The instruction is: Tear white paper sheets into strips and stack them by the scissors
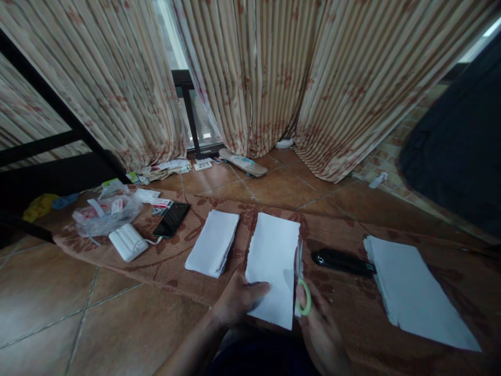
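White paper sheet held low at centre, above the patterned rug, its long side running away from the person. Left hand grips the sheet's near left edge, thumb on top, fingers closed under it. Right hand holds green-handled scissors; fingers closed through the loops, blades pointing away along the sheet's right edge. Whether the blades are parted cannot be told.

Just left of the sheet, a stack of narrow cut paper lies on the rug. Right of the scissors, a black stapler-like object lies flat, its far end touching a larger paper stack.

Further left on the rug: black phone, face up; white ribbed power bank or box with a cord; a clear plastic bag holding small packets.

Beyond the rug, brown floor tiles. A skateboard lies by the foot of the striped curtains. Loose papers and cards lie scattered by the curtain at left. Black metal frame at far left; dark bag or cloth at far right.
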A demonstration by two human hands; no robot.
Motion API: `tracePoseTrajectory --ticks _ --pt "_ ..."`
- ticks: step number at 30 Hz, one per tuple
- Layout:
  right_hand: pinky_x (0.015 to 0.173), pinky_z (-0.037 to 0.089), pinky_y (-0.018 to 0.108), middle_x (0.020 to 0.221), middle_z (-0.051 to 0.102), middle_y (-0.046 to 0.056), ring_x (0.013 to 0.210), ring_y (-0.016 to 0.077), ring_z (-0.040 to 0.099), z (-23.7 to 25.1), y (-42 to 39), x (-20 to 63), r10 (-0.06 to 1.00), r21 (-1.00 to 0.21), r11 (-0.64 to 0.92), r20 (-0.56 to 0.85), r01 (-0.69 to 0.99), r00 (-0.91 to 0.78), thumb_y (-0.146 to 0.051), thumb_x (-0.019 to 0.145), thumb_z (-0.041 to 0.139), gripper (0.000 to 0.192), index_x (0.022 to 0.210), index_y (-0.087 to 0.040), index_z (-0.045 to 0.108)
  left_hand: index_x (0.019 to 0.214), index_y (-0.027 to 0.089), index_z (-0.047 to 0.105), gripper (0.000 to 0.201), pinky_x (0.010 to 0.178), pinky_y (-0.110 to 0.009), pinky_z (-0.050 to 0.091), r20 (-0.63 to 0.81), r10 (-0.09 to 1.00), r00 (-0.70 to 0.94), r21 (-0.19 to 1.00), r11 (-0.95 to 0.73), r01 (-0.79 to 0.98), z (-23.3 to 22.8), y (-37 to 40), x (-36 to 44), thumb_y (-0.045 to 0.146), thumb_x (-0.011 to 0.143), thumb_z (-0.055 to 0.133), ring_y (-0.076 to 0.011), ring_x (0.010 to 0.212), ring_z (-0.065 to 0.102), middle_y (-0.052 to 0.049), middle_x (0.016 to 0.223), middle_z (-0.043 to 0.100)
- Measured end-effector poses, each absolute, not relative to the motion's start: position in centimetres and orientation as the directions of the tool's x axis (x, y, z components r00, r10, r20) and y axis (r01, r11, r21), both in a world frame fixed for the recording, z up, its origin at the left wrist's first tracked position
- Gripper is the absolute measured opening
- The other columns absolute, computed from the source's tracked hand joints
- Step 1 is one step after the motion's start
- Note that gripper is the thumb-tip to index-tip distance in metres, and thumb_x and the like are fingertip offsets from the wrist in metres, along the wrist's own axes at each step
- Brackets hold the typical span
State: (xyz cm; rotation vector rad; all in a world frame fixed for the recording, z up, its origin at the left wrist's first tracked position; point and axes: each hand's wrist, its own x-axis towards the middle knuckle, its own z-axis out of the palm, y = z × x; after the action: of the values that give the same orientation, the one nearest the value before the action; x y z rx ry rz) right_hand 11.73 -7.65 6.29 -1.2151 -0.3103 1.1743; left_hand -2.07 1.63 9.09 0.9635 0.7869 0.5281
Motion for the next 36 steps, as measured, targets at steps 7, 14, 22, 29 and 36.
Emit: tracePoseTrajectory --ticks 7,14,22,29,36 --pt "0.069 0.053 0.035 0.115 0.066 0.006 0.095 0.0249 0.064 5.6 -7.9 12.5 0.838 -0.848 -0.208 -0.412 -0.488 0.357 -0.058 0.071 0.068 0.052 0.114 -0.029 0.062 0.109 0.009 0.066 0.050 0.070 -0.032 0.051 -0.368 0.690 0.624 0.846 0.527 -0.084 8.6 1.8 -2.8 0.035 0.068 0.078 -0.0233 0.076 0.065 -0.011 0.089 0.070" --pt "0.080 0.051 0.037 0.104 0.070 0.006 0.098 0.0258 0.062 6.4 -6.6 13.0 0.866 -0.906 -0.125 -0.299 -0.405 0.401 -0.053 0.071 0.071 0.048 0.111 -0.026 0.065 0.116 0.012 0.063 0.057 0.076 -0.033 0.051 -0.364 0.645 0.673 0.795 0.591 -0.136 9.3 1.1 -2.9 0.035 0.067 0.079 -0.0227 0.077 0.066 -0.010 0.090 0.071" --pt "0.074 0.050 0.032 0.097 0.071 0.005 0.086 0.0229 0.063 5.5 -6.6 12.8 0.872 -0.921 -0.131 -0.283 -0.367 0.399 -0.050 0.075 0.068 0.047 0.116 -0.027 0.062 0.122 0.015 0.059 0.063 0.071 -0.031 0.052 -0.409 0.660 0.630 0.775 0.616 -0.143 9.3 1.0 -2.8 0.032 0.065 0.081 -0.0211 0.074 0.066 -0.009 0.088 0.071" --pt "0.075 0.050 0.032 0.101 0.071 0.005 0.089 0.0232 0.063 6.4 -6.4 12.5 0.874 -0.896 -0.132 -0.307 -0.425 0.377 -0.055 0.073 0.068 0.050 0.114 -0.026 0.063 0.116 0.012 0.062 0.054 0.070 -0.030 0.051 -0.408 0.651 0.641 0.782 0.611 -0.124 8.8 1.0 -3.0 0.029 0.068 0.079 -0.0195 0.071 0.065 -0.010 0.088 0.070" --pt "0.085 0.048 0.036 0.101 0.071 0.006 0.099 0.0258 0.061 7.2 -6.0 13.1 0.872 -0.922 -0.111 -0.268 -0.370 0.408 -0.058 0.073 0.066 0.049 0.109 -0.025 0.066 0.111 0.011 0.063 0.048 0.066 -0.029 0.050 -0.383 0.650 0.656 0.826 0.559 -0.072 8.5 0.9 -3.5 0.030 0.070 0.077 -0.0194 0.072 0.063 -0.009 0.086 0.069"
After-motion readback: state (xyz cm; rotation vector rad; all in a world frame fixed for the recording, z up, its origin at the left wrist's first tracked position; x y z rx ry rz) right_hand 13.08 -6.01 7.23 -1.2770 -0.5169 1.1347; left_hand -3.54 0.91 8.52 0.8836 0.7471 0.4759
